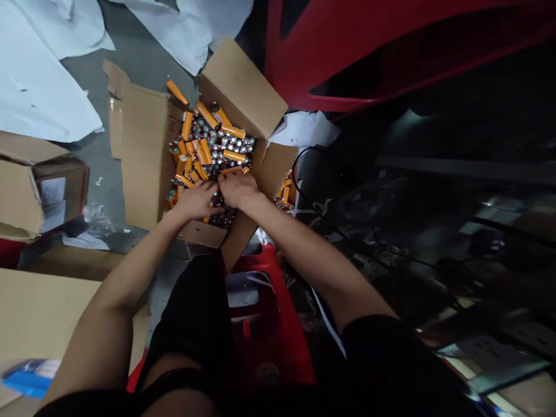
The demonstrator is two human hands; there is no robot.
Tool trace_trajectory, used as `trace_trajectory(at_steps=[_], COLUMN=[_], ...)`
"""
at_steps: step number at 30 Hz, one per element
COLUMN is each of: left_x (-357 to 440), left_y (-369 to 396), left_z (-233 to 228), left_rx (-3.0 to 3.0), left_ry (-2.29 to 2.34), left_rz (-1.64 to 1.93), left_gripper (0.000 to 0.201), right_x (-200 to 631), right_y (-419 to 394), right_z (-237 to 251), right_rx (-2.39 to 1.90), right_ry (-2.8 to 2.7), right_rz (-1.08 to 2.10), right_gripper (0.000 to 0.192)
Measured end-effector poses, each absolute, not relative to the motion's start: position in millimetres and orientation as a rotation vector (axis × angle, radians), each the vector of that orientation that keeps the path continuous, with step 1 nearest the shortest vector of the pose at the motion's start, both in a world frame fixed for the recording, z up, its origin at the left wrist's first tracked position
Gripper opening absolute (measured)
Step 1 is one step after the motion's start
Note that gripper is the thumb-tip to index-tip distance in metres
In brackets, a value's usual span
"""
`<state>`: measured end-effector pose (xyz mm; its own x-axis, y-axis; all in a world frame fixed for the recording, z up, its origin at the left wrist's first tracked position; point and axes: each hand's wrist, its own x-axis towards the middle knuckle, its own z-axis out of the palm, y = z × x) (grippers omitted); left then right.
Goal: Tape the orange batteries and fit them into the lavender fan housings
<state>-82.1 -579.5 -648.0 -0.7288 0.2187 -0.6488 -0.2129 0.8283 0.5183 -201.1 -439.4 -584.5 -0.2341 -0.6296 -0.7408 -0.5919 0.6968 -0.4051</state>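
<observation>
batteries by the boxful, and both hands are right in among them!
the orange-sleeved cells fill an open cardboard box, some lying loose on their sides, others packed on end with metal tips up. the left hand is open over the near end, thumb splayed from the fingers; the right hand curls down just beside it, fingertips hidden, so i can't tell whether it's gripping one. white sheets lie off to the left.

The batteries are orange, some with silver ends. Their box is brown. The paper is white, the floor grey and the right sleeve black.
</observation>
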Motion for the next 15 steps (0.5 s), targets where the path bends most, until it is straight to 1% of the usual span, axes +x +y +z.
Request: trace_trajectory(at_steps=[2,4,5,6,8,10,12,15], left_x=[-64,-26,-2,22,62,78,66,25], left_y=[-591,-590,-586,-580,-566,-558,-557,-569], left_z=[-642,-624,-613,-601,-583,-581,-595,-629], left_rx=[0.019,-0.028,-0.064,-0.112,-0.236,-0.366,-0.356,-0.089], left_ry=[2.294,2.344,2.362,2.377,2.410,2.466,2.506,2.434], left_rz=[0.791,0.734,0.688,0.646,0.597,0.581,0.621,0.770], left_gripper=[0.108,0.129,0.134,0.133,0.123,0.114,0.112,0.106], right_x=[-206,-197,-190,-183,-170,-164,-165,-172], right_y=[-443,-428,-419,-412,-406,-410,-417,-421], right_z=[-595,-598,-598,-598,-601,-607,-614,-619], right_rx=[-0.985,-1.059,-1.101,-1.136,-1.187,-1.243,-1.313,-1.379], right_ry=[1.883,1.873,1.862,1.855,1.841,1.799,1.740,1.693], right_rz=[0.002,-0.035,-0.035,-0.015,0.057,0.102,0.098,0.092], right_gripper=[0.093,0.106,0.109,0.114,0.127,0.135,0.133,0.123])
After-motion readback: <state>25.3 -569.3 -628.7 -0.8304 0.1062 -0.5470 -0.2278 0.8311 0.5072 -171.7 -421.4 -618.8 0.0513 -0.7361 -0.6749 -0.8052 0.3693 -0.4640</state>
